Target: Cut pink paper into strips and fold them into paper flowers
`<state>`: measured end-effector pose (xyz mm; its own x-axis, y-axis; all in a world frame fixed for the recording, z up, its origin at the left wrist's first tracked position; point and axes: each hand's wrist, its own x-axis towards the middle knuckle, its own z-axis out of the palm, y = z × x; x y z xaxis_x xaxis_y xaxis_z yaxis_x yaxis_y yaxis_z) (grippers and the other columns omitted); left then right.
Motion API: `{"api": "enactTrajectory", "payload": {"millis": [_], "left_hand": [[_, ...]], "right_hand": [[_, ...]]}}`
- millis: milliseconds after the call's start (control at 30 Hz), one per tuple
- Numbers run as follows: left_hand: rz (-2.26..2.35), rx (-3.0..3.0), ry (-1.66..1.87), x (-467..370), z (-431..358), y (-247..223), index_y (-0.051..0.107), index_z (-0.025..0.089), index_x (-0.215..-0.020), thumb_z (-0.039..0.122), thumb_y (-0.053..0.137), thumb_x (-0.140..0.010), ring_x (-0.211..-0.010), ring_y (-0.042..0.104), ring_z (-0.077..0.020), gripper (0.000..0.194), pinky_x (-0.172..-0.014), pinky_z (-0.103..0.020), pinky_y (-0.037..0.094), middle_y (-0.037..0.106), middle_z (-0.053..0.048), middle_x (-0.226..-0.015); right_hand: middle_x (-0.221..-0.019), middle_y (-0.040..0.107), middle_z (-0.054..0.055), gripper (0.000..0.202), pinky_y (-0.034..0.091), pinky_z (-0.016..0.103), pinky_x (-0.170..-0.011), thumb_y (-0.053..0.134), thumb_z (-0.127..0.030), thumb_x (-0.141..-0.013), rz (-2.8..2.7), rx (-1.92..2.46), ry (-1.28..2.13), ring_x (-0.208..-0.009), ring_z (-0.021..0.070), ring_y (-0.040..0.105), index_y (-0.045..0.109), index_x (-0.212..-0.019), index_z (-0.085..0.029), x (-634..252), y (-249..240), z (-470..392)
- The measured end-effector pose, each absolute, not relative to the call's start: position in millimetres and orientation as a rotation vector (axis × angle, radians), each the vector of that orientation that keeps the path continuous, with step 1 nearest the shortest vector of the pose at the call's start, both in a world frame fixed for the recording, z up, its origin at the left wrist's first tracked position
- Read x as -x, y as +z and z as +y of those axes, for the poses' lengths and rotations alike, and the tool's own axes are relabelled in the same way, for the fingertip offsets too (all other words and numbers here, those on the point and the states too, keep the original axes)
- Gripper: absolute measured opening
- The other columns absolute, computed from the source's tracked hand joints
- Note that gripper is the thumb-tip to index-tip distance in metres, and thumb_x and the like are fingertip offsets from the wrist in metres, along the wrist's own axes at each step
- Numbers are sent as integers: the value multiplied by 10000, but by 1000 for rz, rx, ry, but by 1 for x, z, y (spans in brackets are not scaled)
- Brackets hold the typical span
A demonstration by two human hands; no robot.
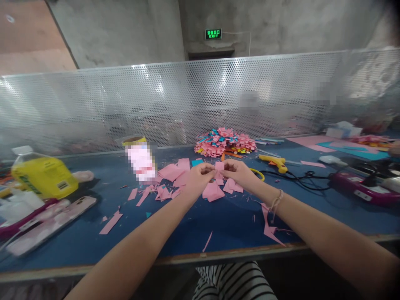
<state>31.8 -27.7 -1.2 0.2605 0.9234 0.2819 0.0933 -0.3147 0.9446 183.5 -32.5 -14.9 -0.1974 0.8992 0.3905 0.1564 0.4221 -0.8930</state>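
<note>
Between my two hands, a small piece of pink paper (219, 166) is held up over the blue table. My left hand (201, 177) pinches its left edge, and my right hand (239, 171) pinches it from the right. Just below lie cut pieces of pink paper (213, 191), with more pink sheets (170, 171) to the left of my left hand. Behind my hands sits a heap of folded pink, blue and yellow paper pieces (223, 141). A yellow glue gun (275, 162) rests to the right of my right hand.
At the left stand a yellow bottle (43, 175) and a phone (53, 225). A purple power strip (364, 187) with black cables lies at the right. A perforated metal screen (156, 104) borders the back of the table (175, 237). Paper scraps (270, 227) are strewn near the front edge.
</note>
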Motion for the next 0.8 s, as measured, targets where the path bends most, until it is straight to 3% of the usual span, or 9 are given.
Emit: {"api": "enactTrajectory", "payload": {"millis": [467, 800], "left_hand": [[903, -1451, 1172, -31, -25, -4, 538, 133, -639, 208, 629, -572, -517, 487, -65, 135, -531, -227, 463, 520, 24, -568], [901, -1382, 1192, -30, -23, -3, 540, 130, -639, 218, 651, -554, -514, 501, -66, 166, -544, -233, 456, 535, 20, -563]], "right_hand": [[-622, 460, -47, 142, 442, 246, -559, 552, -252, -641, -1532, 927, 1000, -544, 81, 495, 480, -737, -178, -179, -11, -38], [-646, 502, -31, 154, 469, 246, -587, 544, -296, -670, -1478, 893, 1073, -582, 81, 504, 523, -769, -179, -179, -14, -35]]}}
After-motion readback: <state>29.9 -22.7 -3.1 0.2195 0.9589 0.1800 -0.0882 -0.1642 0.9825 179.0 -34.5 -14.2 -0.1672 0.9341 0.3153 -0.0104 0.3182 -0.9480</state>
